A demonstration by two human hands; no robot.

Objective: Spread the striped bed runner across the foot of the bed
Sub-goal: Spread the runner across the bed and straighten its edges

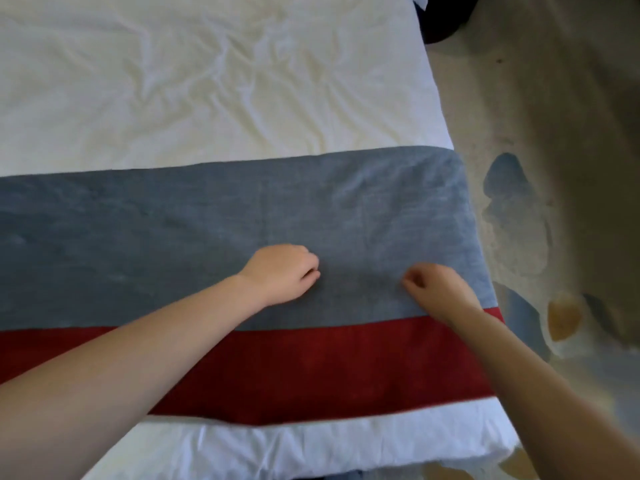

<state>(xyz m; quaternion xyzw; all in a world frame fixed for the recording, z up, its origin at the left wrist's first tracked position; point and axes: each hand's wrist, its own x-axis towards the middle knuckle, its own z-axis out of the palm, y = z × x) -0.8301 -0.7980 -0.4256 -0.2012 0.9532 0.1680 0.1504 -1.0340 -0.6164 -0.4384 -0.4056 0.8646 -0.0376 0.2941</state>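
Reaching over the foot of the bed (242,81), you have both hands down on the striped bed runner (138,230). It lies flat across the white bedding from the left edge of view to the bed's right side, with the grey-blue band farther from you and the red band nearer. Your left hand (280,271) rests on the blue band, fingers curled under. Your right hand (440,289) sits near it, fingers curled too. Whether either one pinches the cloth, you cannot tell. A patterned floor (554,133) lies to the right.
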